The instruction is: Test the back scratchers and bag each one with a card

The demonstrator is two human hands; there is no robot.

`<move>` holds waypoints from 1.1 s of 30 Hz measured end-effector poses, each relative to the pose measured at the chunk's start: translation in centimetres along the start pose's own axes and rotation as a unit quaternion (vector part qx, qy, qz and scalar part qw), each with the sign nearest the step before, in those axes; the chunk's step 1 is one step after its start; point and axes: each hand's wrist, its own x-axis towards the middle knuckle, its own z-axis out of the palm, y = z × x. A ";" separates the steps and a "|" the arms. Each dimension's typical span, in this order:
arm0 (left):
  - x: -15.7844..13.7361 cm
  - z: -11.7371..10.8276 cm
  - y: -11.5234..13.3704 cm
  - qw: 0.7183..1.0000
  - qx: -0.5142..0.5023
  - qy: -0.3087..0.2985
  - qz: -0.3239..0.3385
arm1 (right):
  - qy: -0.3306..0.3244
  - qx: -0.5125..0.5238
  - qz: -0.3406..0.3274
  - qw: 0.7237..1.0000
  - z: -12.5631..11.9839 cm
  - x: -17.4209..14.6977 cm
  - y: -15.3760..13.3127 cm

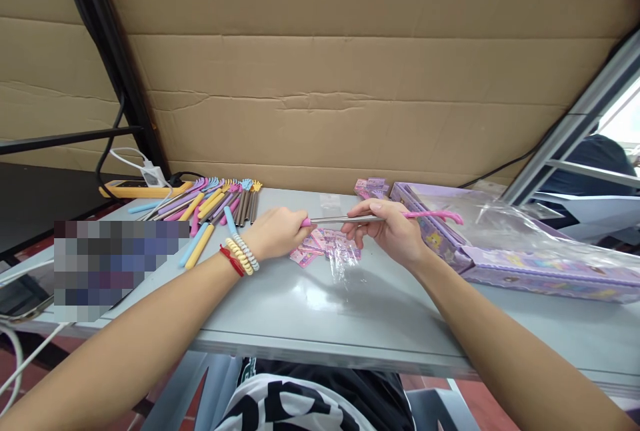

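The left hand [280, 232], at the middle of the frame, is wrapped around the pink handle of a slim rod [327, 220]; cream and grey coil bands and a red cord circle that wrist. The right hand [395, 227], right of centre, grips the same rod with thumb and fingers, beside the pink length that ends in a curved tip. The rod lies nearly level in the middle of the frame, held above the grey surface [310, 314].

Just below and behind it, pink printed cards [313, 247] lie spread, their lettering too small to read, with clear plastic wrap [343, 267] over some. More small pink packets [371, 187] sit farther back, beside a purple box [545, 267] in the right of the frame; its printed pattern is coloured, any words illegible, and clear film covers its top.

In the left half, a pile of similar rods [213, 201] shows yellow, blue, pink and purple handles. Behind it are an orange power strip [125, 189] and white plug [153, 174]. Cardboard [350, 64] fills the upper frame.
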 end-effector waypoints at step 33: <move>0.9 -0.2 -6.2 0.990 -0.086 0.032 -0.105 | -0.168 -0.050 0.070 0.982 -4.4 -0.1 -1.8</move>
